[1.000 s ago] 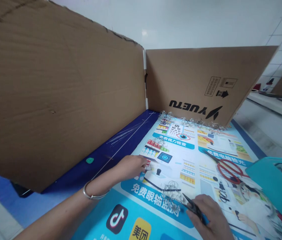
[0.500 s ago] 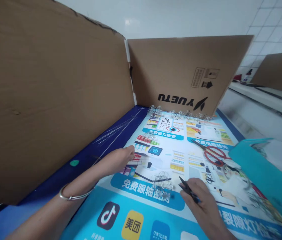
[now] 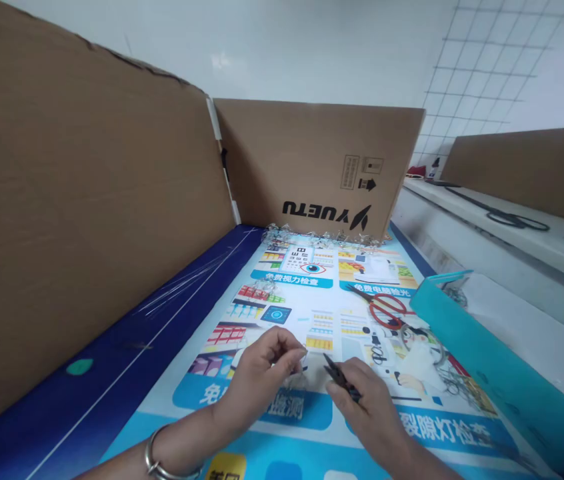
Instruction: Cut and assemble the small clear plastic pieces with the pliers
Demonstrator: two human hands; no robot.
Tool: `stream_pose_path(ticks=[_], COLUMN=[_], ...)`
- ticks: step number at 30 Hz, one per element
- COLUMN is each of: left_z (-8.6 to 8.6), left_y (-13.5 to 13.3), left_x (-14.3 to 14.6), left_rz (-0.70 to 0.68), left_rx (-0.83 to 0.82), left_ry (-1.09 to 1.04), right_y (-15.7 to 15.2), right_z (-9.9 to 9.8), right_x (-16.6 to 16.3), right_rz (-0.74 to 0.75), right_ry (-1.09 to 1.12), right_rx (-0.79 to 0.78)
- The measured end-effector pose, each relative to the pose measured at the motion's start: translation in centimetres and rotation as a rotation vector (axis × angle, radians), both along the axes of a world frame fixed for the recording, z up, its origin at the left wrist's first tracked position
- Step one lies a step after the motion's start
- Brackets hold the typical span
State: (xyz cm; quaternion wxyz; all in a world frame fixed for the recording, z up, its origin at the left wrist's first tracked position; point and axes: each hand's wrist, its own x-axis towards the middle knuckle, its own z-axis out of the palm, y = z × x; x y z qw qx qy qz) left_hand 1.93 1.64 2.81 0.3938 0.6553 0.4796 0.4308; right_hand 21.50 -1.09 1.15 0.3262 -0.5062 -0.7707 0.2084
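My left hand [image 3: 269,367] is closed in a pinch, thumb against fingertips, over the printed mat. What the pinch holds is too small to make out. To its right, my right hand [image 3: 372,407] grips dark needle-nose pliers [image 3: 343,379], their tips pointing up and left. The two hands are close together but apart. A small heap of thin shiny wire pieces [image 3: 296,381] lies partly hidden behind my left hand. Farther up the mat sits another small wire tangle [image 3: 265,287].
Red-handled scissors [image 3: 387,311] lie beyond my right hand. A teal box [image 3: 492,360] stands on the right, with wire coils [image 3: 455,387] beside it. Cardboard panels [image 3: 87,200] wall the left and back. More wire bits [image 3: 322,237] line the back panel's foot.
My left hand has come in from the left and nearer, close to the pliers, fingertips pinched. The view has turned right. My right hand still grips the pliers.
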Motion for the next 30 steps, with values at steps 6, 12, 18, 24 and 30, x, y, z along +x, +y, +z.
stream_pose_path(ticks=[6,12,18,24,30], left_z=[0.0,-1.3,-1.5,-0.4,0.3], left_y=[0.5,0.7,0.3,-0.4,-0.5], left_x=[2.1,1.8,1.8,2.1,1.5], left_rz=[-0.003,0.012,-0.009,-0.055,-0.19], left_rx=[0.269,0.439,0.52,0.205,-0.061], left_ry=[0.217,0.373,0.376,0.18,-0.03], right_y=[0.7,0.6,0.1,-0.1,0.2], right_z=[0.2,0.5,0.9,0.5,-0.1], right_x=[1.2,1.1,0.4,0.2,0.6], right_rz=[-0.086,-0.072,-0.061,-0.054,-0.058], right_ry=[-0.061,-0.084,-0.148,-0.132,-0.095], right_rx=[-0.01,-0.025,-0.06,-0.137,-0.162])
